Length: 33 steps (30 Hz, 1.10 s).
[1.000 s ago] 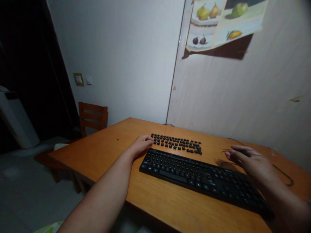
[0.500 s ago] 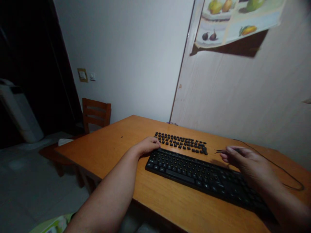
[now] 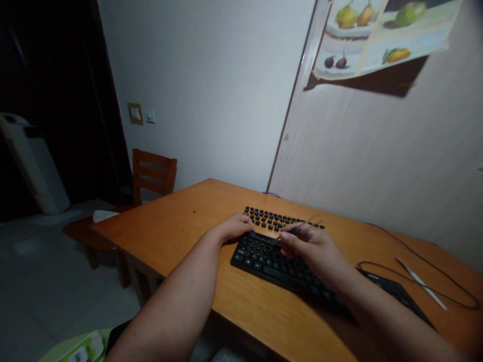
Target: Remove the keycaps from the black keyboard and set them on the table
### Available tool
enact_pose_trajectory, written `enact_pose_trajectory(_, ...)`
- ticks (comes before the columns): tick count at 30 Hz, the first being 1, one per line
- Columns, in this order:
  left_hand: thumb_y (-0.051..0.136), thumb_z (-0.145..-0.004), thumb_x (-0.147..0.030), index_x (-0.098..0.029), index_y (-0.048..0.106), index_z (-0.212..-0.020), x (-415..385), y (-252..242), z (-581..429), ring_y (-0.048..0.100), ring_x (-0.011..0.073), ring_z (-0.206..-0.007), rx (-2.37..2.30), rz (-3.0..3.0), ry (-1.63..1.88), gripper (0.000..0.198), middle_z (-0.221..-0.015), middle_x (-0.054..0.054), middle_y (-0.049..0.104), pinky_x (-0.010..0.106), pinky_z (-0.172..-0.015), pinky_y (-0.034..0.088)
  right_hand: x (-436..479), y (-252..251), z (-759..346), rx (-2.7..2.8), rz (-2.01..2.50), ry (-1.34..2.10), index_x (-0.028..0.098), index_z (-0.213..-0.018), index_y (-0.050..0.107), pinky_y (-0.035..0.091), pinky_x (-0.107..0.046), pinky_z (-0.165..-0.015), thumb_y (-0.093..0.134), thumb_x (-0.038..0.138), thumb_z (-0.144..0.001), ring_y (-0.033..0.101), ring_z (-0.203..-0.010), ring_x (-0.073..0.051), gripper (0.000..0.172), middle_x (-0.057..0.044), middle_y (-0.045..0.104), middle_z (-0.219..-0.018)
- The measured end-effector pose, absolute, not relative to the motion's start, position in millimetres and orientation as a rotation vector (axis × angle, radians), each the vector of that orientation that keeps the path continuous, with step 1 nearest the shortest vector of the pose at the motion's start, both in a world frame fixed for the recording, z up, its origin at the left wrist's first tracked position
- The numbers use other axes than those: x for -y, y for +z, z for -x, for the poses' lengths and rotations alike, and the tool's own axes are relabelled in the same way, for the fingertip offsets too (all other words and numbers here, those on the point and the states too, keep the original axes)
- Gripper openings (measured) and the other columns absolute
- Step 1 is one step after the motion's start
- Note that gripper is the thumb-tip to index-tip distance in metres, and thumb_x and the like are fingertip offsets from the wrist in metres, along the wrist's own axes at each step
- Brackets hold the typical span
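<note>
Black plastic sits under both hands. The right hand (image 3: 311,246), centre of frame, has its fingers pinched closed on a thin dark tool (image 3: 302,226); the kind of tool is too blurred to tell. The tool's long axis runs roughly left to right across the frame, with its tip pointing left toward the left hand (image 3: 236,229). That hand rests at the far left corner of the keyboard (image 3: 260,259) with fingers curled down; whether it grips anything cannot be told.

Loose keycaps (image 3: 271,219) lie in rows just above the tool tip in the frame, beside the keyboard's far edge and parallel to it. The left hand is nearer the rows' left end and the right hand nearer their middle. The keyboard's long axis runs from centre toward lower right and passes under the right forearm.

Further out on the wooden table (image 3: 181,236), a cable (image 3: 415,282) loops at right, with a white stick (image 3: 420,284) lying across it. A chair (image 3: 153,173) stands at left, and a fruit poster (image 3: 377,35) hangs at upper right.
</note>
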<state>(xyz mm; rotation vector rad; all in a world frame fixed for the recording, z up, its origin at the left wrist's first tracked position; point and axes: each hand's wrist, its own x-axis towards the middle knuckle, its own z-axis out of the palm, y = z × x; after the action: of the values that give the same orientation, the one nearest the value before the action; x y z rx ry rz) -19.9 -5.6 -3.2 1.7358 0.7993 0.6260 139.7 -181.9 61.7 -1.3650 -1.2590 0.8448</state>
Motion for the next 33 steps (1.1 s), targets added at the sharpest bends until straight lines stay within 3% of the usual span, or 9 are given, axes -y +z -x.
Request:
enact_pose_trajectory(5,0.063,-0.063,-0.025,-0.012,0.065,-0.072,4,-4,19,0.050,0.0102,-0.056,-0.788,-1.746,0.619,0.016,-0.062,0.000,0.058,0.021,-0.051,0.036,159,41,-113,1.364,1.332,0.890,0.017,-0.088,0.062,0.046,-0.025,-0.050,0.072,0.048,-0.071,0.053,-0.051,-0.011,0.036,0.002,0.061,-0.066)
enact_pose_trajectory(19,0.058,-0.065,-0.027,-0.013,0.064,-0.070,-1,-10,15,0.049,0.0105,-0.053,-0.777,-1.847,0.611,0.017,-0.059,0.000,0.058,0.022,-0.050,0.036,147,24,-100,1.617,1.449,0.752,0.017,-0.085,0.063,0.039,-0.025,-0.045,0.062,0.044,-0.081,0.052,-0.047,-0.013,0.027,0.002,0.058,-0.059)
enact_pose_trajectory(23,0.058,-0.065,-0.027,-0.013,0.063,-0.069,1,-8,15,0.048,0.0103,-0.052,-0.777,-1.821,0.602,0.015,-0.057,0.000,0.057,0.022,-0.048,0.036,149,22,-96,1.666,1.456,0.657,0.018,-0.083,0.064,0.040,-0.026,-0.050,0.061,0.041,-0.082,0.054,-0.052,-0.015,0.023,0.000,0.062,-0.061)
enact_pose_trajectory(28,0.058,-0.065,-0.026,-0.013,0.063,-0.069,1,-10,14,0.047,0.0098,-0.051,-0.789,-1.823,0.626,0.014,-0.057,-0.001,0.056,0.021,-0.047,0.034,151,13,-91,1.722,1.430,0.526,0.021,-0.085,0.067,0.044,-0.030,-0.066,0.062,0.039,-0.082,0.061,-0.070,-0.019,0.018,-0.003,0.069,-0.078)
enact_pose_trajectory(33,0.057,-0.065,-0.024,-0.013,0.063,-0.069,2,-9,14,0.048,0.0099,-0.053,-0.811,-1.833,0.616,0.013,-0.058,0.000,0.057,0.020,-0.047,0.033,150,4,-93,1.722,1.440,0.509,0.021,-0.090,0.067,0.045,-0.032,-0.071,0.059,0.042,-0.084,0.062,-0.075,-0.021,0.023,-0.004,0.070,-0.082)
